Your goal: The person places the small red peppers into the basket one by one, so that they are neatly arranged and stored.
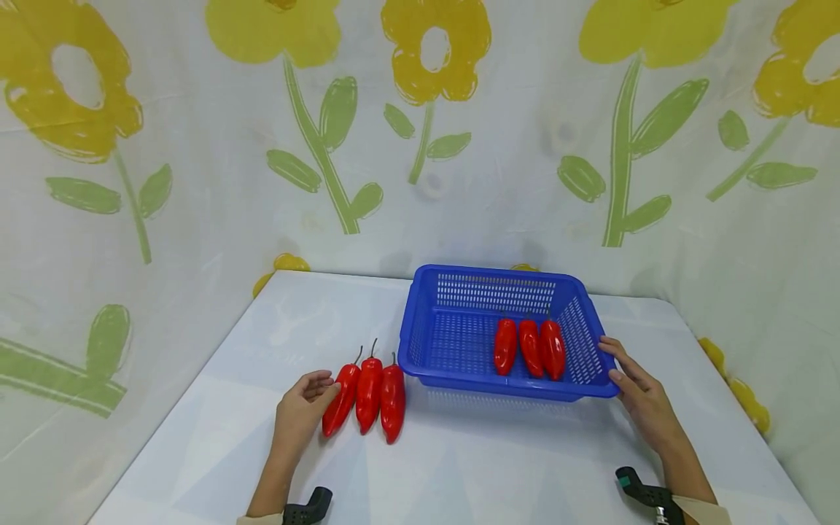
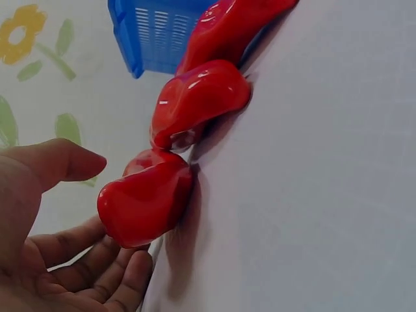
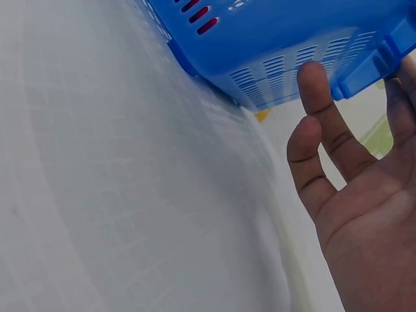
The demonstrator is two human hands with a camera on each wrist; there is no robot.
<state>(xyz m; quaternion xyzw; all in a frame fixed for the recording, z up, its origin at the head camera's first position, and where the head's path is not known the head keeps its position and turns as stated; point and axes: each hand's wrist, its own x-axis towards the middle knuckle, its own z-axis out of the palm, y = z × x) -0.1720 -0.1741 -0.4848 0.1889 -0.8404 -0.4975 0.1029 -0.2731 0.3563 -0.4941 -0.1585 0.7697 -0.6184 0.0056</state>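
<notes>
Three red peppers with dark stems lie side by side on the table, left of the basket: a left one [image 1: 340, 401], a middle one [image 1: 369, 396] and a right one [image 1: 392, 403]. My left hand [image 1: 303, 408] is beside the left pepper, its thumb apart from it in the left wrist view and the fingers loosely bent near its underside. At the right end of the blue plastic basket [image 1: 446, 381], my right hand [image 1: 646, 405] touches the rim near the front corner. Two of its fingers [image 3: 338, 140] stand away from the basket wall.
Inside the basket, three more red peppers [image 1: 530, 348] lie together toward the right. The white table [image 1: 499, 467] ends at a flower-print cloth [image 1: 492, 211] behind and at both sides. A black wrist strap [image 1: 646, 496] is on the right wrist.
</notes>
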